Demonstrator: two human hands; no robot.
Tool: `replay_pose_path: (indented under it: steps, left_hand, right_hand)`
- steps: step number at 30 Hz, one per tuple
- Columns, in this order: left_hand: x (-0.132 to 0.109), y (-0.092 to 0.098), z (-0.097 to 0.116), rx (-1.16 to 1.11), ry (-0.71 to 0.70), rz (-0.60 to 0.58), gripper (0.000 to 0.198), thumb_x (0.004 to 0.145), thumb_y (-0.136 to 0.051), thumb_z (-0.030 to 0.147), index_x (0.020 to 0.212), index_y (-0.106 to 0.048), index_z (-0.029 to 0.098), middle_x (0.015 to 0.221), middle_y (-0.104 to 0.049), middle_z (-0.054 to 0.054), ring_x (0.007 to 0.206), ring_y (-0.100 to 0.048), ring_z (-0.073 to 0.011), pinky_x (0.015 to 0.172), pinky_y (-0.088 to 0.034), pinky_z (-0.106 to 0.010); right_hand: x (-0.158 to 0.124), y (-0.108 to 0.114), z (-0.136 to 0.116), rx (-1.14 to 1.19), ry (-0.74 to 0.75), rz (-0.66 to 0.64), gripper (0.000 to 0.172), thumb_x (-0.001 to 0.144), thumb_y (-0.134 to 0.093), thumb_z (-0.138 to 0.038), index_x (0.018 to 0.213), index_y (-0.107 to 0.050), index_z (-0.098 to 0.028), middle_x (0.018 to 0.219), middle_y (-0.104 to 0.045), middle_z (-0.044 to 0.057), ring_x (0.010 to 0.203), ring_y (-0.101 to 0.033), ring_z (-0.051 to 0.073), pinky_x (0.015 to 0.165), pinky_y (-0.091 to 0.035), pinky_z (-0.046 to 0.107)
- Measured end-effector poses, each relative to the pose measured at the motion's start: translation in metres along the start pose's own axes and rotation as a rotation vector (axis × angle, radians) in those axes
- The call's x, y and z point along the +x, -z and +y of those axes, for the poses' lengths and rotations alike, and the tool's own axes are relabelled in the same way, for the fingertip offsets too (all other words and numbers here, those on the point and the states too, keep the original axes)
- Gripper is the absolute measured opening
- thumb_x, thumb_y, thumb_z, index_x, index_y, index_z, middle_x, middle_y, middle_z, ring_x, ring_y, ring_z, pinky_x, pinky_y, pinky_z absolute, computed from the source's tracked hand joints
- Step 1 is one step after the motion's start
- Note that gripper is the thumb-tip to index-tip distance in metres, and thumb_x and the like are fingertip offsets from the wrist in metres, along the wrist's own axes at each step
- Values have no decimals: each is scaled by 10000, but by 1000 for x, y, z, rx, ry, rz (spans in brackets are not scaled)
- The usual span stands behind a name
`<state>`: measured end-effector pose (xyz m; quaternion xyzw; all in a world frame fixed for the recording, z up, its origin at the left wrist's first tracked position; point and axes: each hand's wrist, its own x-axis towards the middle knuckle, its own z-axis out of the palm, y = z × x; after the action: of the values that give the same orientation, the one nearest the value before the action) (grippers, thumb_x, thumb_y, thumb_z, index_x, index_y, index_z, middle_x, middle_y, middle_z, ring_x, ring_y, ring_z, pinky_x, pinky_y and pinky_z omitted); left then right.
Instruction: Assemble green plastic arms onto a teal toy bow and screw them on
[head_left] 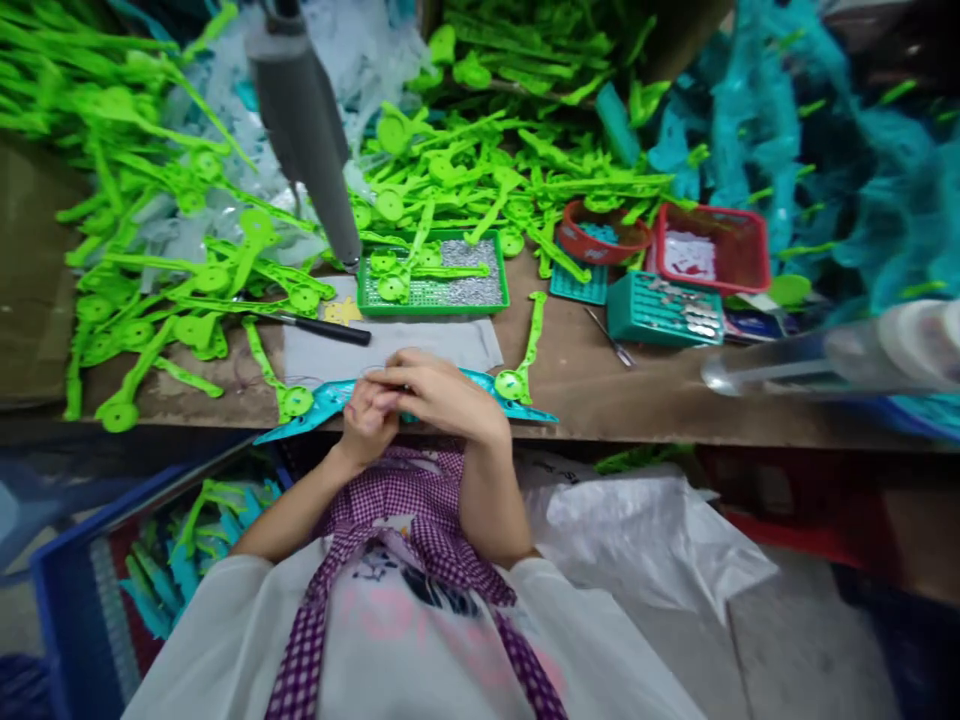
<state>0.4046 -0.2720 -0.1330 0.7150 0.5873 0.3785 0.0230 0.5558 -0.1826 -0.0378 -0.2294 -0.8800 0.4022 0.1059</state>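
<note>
Both my hands meet at the table's front edge over a flat teal plastic piece (319,402) that spans left and right beneath them. My left hand (367,420) is curled closed against it. My right hand (439,390) lies over the left with fingers bent and pinched at the piece's middle. A green plastic arm with a round end (521,360) lies just right of my hands. Another green part (289,398) rests at the teal piece's left end. A grey cloth (450,345) lies behind my hands.
Heaps of green plastic arms (187,250) cover the table's back and left. A green tray (435,275), teal trays (660,310), a red basket (712,250), a red bowl (600,232), a black-handled tool (322,328) and a grey post (307,130) stand behind. A blue crate (67,590) sits lower left.
</note>
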Motion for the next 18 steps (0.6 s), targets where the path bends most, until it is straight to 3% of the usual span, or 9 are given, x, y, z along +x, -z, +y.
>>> replay_pose_path:
  steps: [2,4,6,8,10,12,14,16,18]
  left_hand:
    - [-3,4,3,24,18,49,279,947,-456,190,903,-730,224,996,-726,-108,979,-671,-224,868,-535,-406]
    - [-11,12,7,42,22,40,238,939,-502,197,1012,-725,235,1177,-687,-123,1115,-643,-241,926,-533,-428]
    - [-25,25,10,62,42,37,239,917,-568,209,1109,-702,254,1292,-631,-129,1193,-610,-256,963,-528,-444]
    - [-43,42,10,104,88,77,259,894,-615,200,1133,-690,264,1247,-645,-121,1133,-641,-239,936,-547,-413]
    - [-59,64,4,169,168,157,249,875,-644,184,1107,-695,260,1132,-673,-100,1032,-669,-213,897,-559,-375]
    - [-69,87,-7,214,250,238,226,859,-663,167,1068,-702,240,1040,-683,-84,959,-674,-196,875,-556,-354]
    - [-73,105,-21,213,330,291,190,854,-663,157,1029,-707,219,977,-695,-70,911,-671,-183,864,-547,-339]
    - [-73,116,-38,199,434,346,143,867,-646,175,992,-709,203,929,-705,-58,872,-668,-175,845,-540,-327]
    - [-72,119,-54,209,551,406,135,888,-617,220,982,-709,191,922,-703,-61,866,-663,-179,823,-536,-322]
  right_hand:
    - [19,-6,-1,80,-8,62,333,988,-434,-335,1146,-704,-224,1084,-699,76,996,-644,186,933,-496,356]
    - [16,-9,11,272,-74,172,360,986,-426,-398,1133,-700,-215,1127,-710,81,967,-664,178,916,-523,370]
    - [-8,-3,34,505,-198,295,410,954,-454,-499,1164,-675,-225,1127,-718,83,893,-689,172,831,-568,371]
    - [-42,10,66,582,-390,533,459,902,-494,-586,1099,-688,-220,982,-738,86,839,-701,189,767,-577,383]
    - [-76,28,101,487,-575,825,448,826,-573,-623,953,-707,-216,859,-721,102,745,-687,198,686,-556,376]
    - [-102,41,133,435,-693,993,399,701,-705,-598,875,-695,-239,894,-713,158,726,-676,221,611,-509,379]
    - [-117,47,157,459,-692,1131,418,641,-733,-598,890,-651,-271,1049,-695,207,872,-698,290,628,-496,422]
    - [-121,44,172,323,-714,1307,480,642,-653,-704,878,-613,-288,1012,-679,223,899,-698,336,599,-464,461]
    - [-118,36,177,147,-686,1337,588,694,-448,-828,874,-601,-290,870,-657,213,824,-691,342,556,-414,480]
